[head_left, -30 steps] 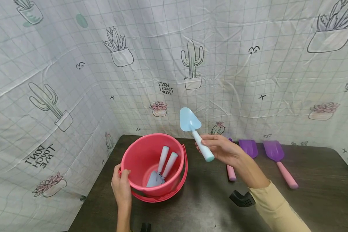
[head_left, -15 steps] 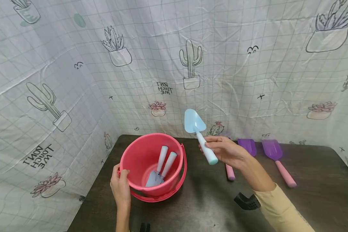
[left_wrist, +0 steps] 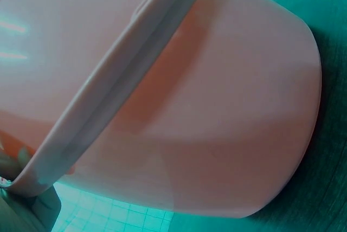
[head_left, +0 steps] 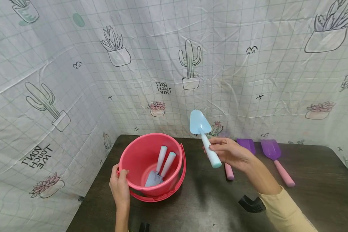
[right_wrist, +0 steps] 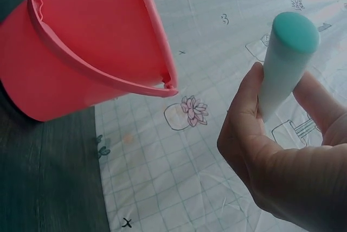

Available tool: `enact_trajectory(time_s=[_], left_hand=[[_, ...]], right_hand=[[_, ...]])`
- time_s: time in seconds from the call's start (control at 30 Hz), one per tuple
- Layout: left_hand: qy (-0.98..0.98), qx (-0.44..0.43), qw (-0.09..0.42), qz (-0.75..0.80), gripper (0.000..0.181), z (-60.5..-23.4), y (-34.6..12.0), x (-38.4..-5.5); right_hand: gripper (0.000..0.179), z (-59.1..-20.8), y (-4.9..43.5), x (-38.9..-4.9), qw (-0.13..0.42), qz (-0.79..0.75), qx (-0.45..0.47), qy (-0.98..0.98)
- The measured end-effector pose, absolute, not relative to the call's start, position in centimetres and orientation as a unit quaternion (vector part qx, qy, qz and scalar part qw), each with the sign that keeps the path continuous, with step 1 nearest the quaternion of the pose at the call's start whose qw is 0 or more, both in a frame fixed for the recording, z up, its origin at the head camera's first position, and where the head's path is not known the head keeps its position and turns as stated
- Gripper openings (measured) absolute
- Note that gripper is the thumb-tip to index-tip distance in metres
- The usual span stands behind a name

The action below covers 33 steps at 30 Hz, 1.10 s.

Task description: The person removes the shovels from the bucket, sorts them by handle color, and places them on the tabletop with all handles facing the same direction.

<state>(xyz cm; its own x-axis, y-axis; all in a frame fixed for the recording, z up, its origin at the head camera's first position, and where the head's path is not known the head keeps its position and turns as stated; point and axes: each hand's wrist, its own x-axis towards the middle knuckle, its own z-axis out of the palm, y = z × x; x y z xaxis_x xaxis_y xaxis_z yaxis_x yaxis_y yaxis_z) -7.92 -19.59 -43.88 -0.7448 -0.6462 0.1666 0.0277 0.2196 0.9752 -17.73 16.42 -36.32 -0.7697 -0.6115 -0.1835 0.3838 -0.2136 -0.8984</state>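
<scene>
My right hand (head_left: 230,153) pinches the white handle of a light blue trowel (head_left: 200,122), held in the air right of the bucket with its blade up. In the right wrist view the trowel's handle (right_wrist: 282,75) shows its teal end, between thumb and fingers. My left hand (head_left: 119,185) grips the left rim of a red bucket (head_left: 130,158), which tilts on the table with its mouth toward me. Inside it lean two trowels (head_left: 161,159) with white handles and light blue-grey blades. The left wrist view shows the bucket's wall (left_wrist: 233,91) close up.
On the dark table (head_left: 208,206), to the right, lies a purple-bladed shovel (head_left: 272,149) with a pink handle. Left of it are another purple blade (head_left: 246,145) and a pink handle (head_left: 228,171), partly hidden by my right arm. A printed curtain (head_left: 232,80) hangs behind.
My right hand has moved right and slightly down with the trowel, away from the bucket. The left hand keeps its grip on the rim.
</scene>
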Motion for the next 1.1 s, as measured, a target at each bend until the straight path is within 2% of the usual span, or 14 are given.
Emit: enact_trajectory(time_s=[0.33,0.7,0.93,1.1], left_hand=[[-0.726,0.216,0.288,-0.586,0.032,-43.8,-19.6,-7.9],[-0.728,0.222,0.287,-0.581,0.031,-43.9,-19.6,-7.9],[-0.728,0.230,0.282,-0.581,0.032,-43.8,-19.6,-7.9],[-0.727,0.232,0.284,-0.581,0.032,-43.7,-19.6,-8.0]], right_hand=[[0.024,-37.1,17.8,-17.0,0.326,-0.761,-0.101,0.551],[0.017,-38.5,19.3,-16.5,0.317,-0.748,-0.126,0.569],[0.024,-39.3,20.1,-15.9,0.314,-0.741,-0.114,0.583],[0.022,-39.9,20.7,-15.5,0.318,-0.745,-0.119,0.575]])
